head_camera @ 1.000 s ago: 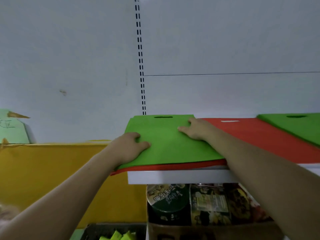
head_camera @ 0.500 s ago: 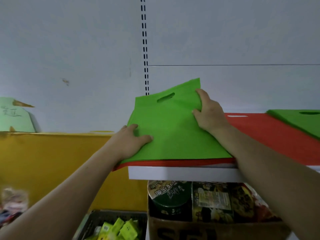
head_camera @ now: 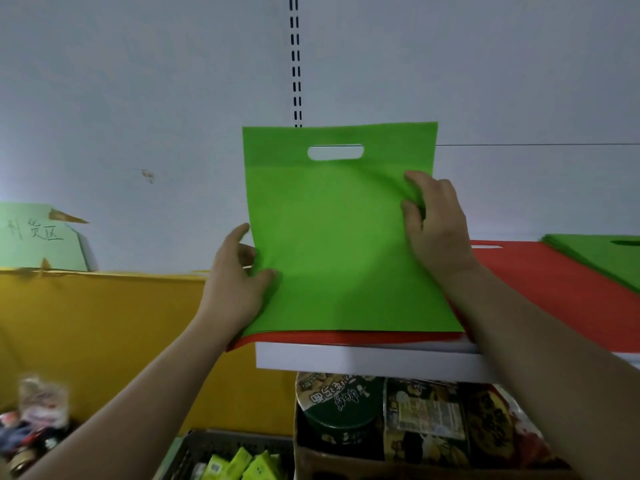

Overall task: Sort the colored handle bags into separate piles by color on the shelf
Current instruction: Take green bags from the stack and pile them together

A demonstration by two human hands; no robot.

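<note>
A green handle bag (head_camera: 339, 237) stands tilted almost upright above the white shelf (head_camera: 367, 358), its cut-out handle at the top. My left hand (head_camera: 239, 282) pinches its lower left edge, thumb in front. My right hand (head_camera: 433, 223) grips its right edge, creasing the fabric. Its bottom edge rests near a red bag (head_camera: 540, 275) that lies flat on the shelf and spreads to the right. Another green bag (head_camera: 602, 258) lies on the red one at the far right.
A yellow panel (head_camera: 97, 341) runs to the left below the shelf level. Under the shelf a cardboard box (head_camera: 346, 462) holds snack packs and a noodle bowl. A dark crate (head_camera: 221, 455) with green packets sits lower left. The white back wall carries a slotted upright (head_camera: 296, 64).
The green bag, flat on the red bag a second ago, has been lifted at its handle end and now stands nearly upright. Both hands shifted from pressing on it to gripping its side edges.
</note>
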